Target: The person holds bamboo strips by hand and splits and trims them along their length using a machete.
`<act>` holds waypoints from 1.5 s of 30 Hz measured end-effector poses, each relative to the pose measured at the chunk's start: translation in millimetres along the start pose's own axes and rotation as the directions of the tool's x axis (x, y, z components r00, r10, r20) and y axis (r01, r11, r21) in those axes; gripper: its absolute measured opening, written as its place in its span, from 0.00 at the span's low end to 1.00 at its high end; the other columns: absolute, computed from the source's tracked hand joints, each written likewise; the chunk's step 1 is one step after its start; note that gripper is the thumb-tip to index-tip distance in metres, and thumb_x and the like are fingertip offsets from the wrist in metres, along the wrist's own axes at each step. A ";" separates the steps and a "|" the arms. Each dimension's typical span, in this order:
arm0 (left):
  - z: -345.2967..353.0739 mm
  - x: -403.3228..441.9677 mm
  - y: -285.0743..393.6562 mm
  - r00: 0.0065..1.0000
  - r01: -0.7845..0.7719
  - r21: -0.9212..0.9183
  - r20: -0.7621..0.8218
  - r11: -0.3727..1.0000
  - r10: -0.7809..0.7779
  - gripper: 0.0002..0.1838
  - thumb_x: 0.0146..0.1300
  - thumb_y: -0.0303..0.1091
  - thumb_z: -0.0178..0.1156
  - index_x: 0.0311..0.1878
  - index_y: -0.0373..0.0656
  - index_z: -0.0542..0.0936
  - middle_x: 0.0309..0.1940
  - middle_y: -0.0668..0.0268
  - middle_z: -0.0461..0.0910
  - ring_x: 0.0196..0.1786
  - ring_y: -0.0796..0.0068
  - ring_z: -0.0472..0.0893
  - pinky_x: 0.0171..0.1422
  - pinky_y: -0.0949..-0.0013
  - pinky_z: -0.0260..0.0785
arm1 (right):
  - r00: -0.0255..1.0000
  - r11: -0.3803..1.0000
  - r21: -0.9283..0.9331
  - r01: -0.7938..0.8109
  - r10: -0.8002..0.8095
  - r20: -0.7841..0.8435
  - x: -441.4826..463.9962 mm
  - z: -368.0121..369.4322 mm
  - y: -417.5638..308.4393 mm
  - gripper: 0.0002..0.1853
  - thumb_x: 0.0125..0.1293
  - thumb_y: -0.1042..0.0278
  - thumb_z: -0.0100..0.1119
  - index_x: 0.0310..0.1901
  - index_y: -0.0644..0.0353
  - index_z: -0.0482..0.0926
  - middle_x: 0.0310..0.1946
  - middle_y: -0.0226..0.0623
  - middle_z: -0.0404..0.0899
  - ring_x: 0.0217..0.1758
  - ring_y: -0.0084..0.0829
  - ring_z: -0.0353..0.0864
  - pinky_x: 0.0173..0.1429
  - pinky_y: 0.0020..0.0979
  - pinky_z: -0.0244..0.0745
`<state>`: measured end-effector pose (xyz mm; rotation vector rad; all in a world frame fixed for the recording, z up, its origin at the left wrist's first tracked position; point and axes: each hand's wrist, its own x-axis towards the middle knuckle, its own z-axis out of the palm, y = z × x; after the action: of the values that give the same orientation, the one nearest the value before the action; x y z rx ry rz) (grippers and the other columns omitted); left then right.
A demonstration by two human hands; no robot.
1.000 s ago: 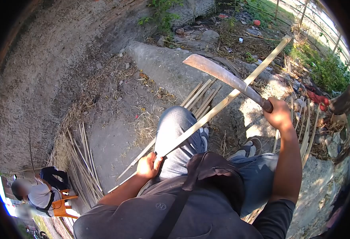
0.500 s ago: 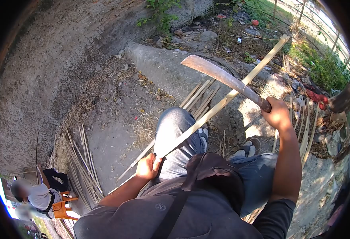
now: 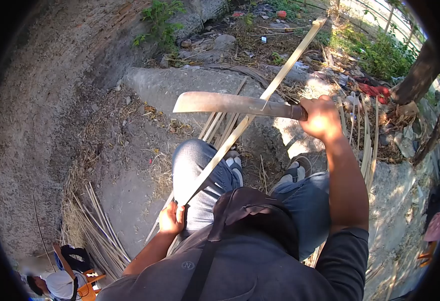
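Observation:
My right hand is closed round the handle of a machete, whose broad, worn blade points to the left. The blade lies across a long, pale bamboo strip, touching it partway along. Down by my left knee, my left hand grips the near end of that strip, thumb on top. From there the strip slants over my thigh and up to the right, its far end free in the air. Under my left leg several more bamboo strips lie on the ground.
A bundle of thin strips lies at the lower left, near a person on an orange chair. More strips lean at the right. A concrete ledge and a tree trunk stand ahead.
The view has turned, so the surroundings shift left and up. The machete has swung from a slant to nearly level, still across the strip. Both hands keep their hold.

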<state>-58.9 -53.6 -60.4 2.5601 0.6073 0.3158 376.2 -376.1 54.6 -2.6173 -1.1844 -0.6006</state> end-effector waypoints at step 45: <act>-26.5 16.3 -3.8 0.985 -0.012 -0.055 0.172 0.998 0.021 0.23 0.78 0.45 0.55 0.30 0.37 0.73 0.20 0.45 0.75 0.26 0.39 0.79 0.31 0.52 0.70 | 0.738 0.659 0.362 -0.659 0.660 0.143 -37.8 13.1 94.5 0.15 0.59 0.57 0.65 0.38 0.62 0.84 0.32 0.53 0.85 0.38 0.53 0.86 0.45 0.48 0.78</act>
<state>-54.6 -32.1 -38.0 2.5090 0.5065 0.1122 428.6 -458.9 24.3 -2.4226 -0.2200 -0.1788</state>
